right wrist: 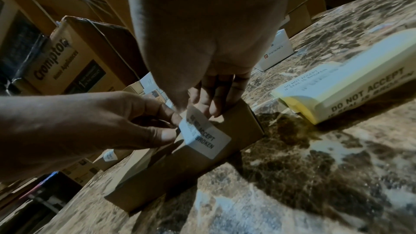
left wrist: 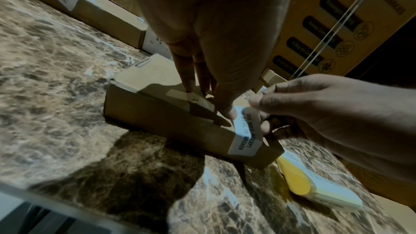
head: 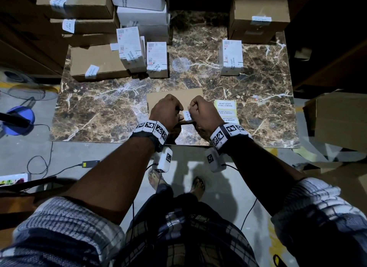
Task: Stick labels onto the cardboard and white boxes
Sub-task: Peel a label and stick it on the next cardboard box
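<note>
A flat cardboard box (head: pixel 174 96) (left wrist: pixel 157 118) (right wrist: pixel 180 175) lies near the front edge of the marble table (head: pixel 99 111). A white "DO NOT ACCEPT IF SEAL IS BROKEN" label (head: pixel 186 115) (left wrist: pixel 245 136) (right wrist: pixel 207 138) is folded over the box's front edge. Its lower part lies flat on the box's front side and its upper end stands lifted. My left hand (head: pixel 168 109) (left wrist: pixel 209 99) (right wrist: pixel 172 125) pinches the label's left edge at the box edge, with its fingers on the box top. My right hand (head: pixel 198 111) (left wrist: pixel 258 106) (right wrist: pixel 200 100) pinches the lifted upper end.
A stack of yellow-backed label sheets (head: pixel 225 105) (left wrist: pixel 315 189) (right wrist: pixel 351 81) lies just right of the box. Labelled white boxes (head: pixel 156 56) and cardboard boxes (head: pixel 95 62) crowd the back left. One white box (head: pixel 231 57) and a cardboard box (head: pixel 258 14) stand at the back right.
</note>
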Demonstrator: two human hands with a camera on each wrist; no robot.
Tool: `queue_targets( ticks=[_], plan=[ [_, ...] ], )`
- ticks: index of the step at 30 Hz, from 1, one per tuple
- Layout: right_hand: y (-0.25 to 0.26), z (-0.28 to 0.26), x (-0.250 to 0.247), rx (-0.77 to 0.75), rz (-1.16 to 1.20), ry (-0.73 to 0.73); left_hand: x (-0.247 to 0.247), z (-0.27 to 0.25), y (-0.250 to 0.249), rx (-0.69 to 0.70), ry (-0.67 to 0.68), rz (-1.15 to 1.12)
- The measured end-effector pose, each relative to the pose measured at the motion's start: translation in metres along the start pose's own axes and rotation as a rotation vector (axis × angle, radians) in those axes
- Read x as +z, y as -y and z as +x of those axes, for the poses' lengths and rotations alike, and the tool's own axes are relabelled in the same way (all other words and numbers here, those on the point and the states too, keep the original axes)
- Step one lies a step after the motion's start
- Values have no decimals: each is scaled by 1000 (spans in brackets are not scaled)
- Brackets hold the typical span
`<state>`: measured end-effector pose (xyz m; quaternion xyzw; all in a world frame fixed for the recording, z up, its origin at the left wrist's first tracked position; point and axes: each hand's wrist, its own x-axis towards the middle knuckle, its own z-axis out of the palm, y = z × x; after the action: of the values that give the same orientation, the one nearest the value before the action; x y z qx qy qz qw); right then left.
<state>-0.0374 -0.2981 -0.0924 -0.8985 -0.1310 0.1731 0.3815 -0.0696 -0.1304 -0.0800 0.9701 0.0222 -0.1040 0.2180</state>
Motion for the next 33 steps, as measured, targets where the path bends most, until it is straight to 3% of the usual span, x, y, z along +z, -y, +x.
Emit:
queue_targets(
  ticks=[3,11,19,25,29,33],
  plan=[
    [-3,1,-4,15,-29,83,1,0,0,-13,7,-6],
    [1,0,-3,-19,-71,23,1,3,-1,-22,30,-71],
    [2,2,-10,-11,-45,55,1,2,-2,13,28,-85],
    [-1,-5,-21,-3,-76,198,0,-2,0,62,103,-109],
    [-6,-7,-21,-27,-166,267,1,-8,1,80,85,-148],
    [-5,-10,-17,-92,-248,207,2,-18,-1,108,70,-188]
  ],
)
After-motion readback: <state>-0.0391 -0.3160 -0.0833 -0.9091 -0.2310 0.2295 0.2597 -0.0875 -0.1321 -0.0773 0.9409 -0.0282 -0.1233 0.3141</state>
